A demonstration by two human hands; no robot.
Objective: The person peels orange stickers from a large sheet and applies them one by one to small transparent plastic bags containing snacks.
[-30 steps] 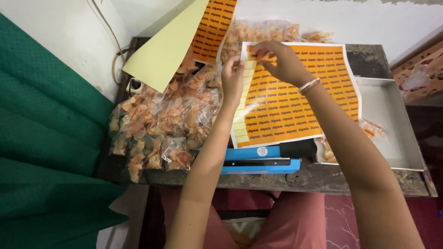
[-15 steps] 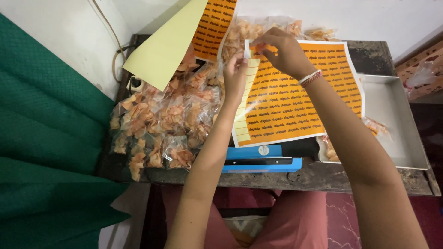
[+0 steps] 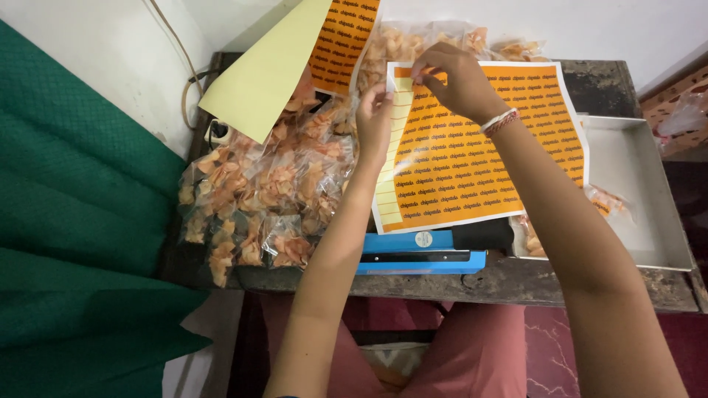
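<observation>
On top of the blue heat sealer point(image 3: 424, 253) lies the orange sticker sheet point(image 3: 479, 147). Right hand point(image 3: 457, 77) pinches a sticker at its top-left; left hand point(image 3: 375, 121) fingers press the peeled yellow edge flat, touching it. Best peel slow, low angle. Snack bags point(image 3: 258, 191) piled left; grey tray point(image 3: 641, 191) right.

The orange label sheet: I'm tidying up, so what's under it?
Under the label sheet: snack bags at its top edge, a blue sealer at its bottom edge. Its middle hides whatever lies beneath.
</observation>
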